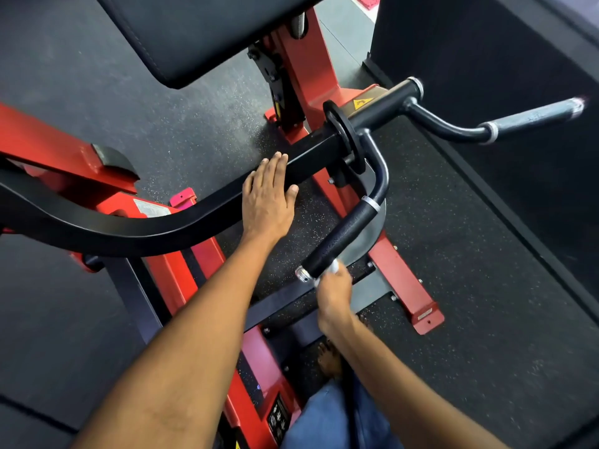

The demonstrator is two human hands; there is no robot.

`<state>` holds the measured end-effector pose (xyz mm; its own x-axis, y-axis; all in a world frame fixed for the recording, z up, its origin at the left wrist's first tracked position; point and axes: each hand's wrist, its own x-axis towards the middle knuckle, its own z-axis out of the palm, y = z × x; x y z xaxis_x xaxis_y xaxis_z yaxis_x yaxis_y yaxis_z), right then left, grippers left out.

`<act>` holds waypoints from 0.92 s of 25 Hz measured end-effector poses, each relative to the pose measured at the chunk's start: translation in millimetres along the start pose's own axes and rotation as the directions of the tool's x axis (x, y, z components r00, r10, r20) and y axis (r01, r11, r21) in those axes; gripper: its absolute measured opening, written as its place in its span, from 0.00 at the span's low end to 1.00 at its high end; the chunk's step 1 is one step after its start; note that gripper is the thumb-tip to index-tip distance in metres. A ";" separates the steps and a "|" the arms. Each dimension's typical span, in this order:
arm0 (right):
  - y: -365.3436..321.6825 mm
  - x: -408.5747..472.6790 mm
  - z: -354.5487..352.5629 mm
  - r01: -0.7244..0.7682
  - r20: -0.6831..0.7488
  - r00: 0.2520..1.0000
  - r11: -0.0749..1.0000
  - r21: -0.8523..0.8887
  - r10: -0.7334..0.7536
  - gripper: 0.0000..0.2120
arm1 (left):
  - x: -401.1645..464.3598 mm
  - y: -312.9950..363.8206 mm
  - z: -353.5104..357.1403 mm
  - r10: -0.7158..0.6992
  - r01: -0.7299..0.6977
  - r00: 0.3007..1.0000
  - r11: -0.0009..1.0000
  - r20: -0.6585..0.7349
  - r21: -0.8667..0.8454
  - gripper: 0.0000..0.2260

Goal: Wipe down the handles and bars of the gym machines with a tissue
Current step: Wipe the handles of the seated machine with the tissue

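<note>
Two hands in view: left hand (267,197) lies flat, fingers spread, on the black curved bar (129,222). Right hand (334,291) clutches a white tissue (334,266) against the lower end of the black handle (340,236).

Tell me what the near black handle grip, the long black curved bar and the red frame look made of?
The near black handle grip looks like textured rubber or foam: matte and pebbled. The long black curved bar looks like metal painted satin black, with a soft sheen along its edge. The red frame looks like glossy painted steel with bolted feet.
</note>
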<state>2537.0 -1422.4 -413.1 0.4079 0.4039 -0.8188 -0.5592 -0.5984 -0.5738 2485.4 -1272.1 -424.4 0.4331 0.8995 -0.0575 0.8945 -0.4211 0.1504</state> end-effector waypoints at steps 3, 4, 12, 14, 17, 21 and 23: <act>-5.2 0.8 -27.5 0.043 -0.118 0.992 0.999 -0.015 -0.045 0.18 | 0.1 -1.2 1.0 -0.003 0.003 1.000 1.000 0.004 0.004 0.26; -20.5 2.3 -41.8 0.208 -0.221 0.951 0.976 -0.066 -0.217 0.20 | -0.1 -1.2 1.4 -0.008 0.008 1.000 1.000 0.000 0.005 0.26; 3.2 40.6 -67.4 0.820 0.857 0.200 -0.399 -0.412 -0.475 0.33 | -0.4 0.7 -0.8 -0.012 0.012 1.000 1.000 0.004 -0.008 0.26; 6.8 28.7 -56.4 0.822 0.899 0.068 -0.487 -0.296 -0.432 0.28 | -1.2 0.6 -1.2 -0.002 0.002 1.000 1.000 0.004 -0.003 0.26; -59.7 47.0 -60.8 0.806 0.645 0.201 -0.250 -0.537 -0.737 0.27 | -0.6 0.7 -0.6 -0.011 0.011 1.000 1.000 0.005 0.001 0.26; -90.7 62.8 -68.6 0.709 0.718 0.281 -0.366 -0.603 -0.637 0.22 | 0.4 1.1 0.2 -0.006 0.006 1.000 1.000 -0.006 0.000 0.26; -55.7 48.9 -49.6 0.754 0.821 0.231 -0.437 -0.490 -0.522 0.22 | 0.5 0.6 -0.3 -0.004 0.004 1.000 1.000 -0.001 0.008 0.26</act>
<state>2623.9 -1403.7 -420.3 -0.2065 0.9738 0.0957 0.9056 0.2272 -0.3582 2486.1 -1271.9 -424.1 0.4298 0.9011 -0.0572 0.8969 -0.4187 0.1425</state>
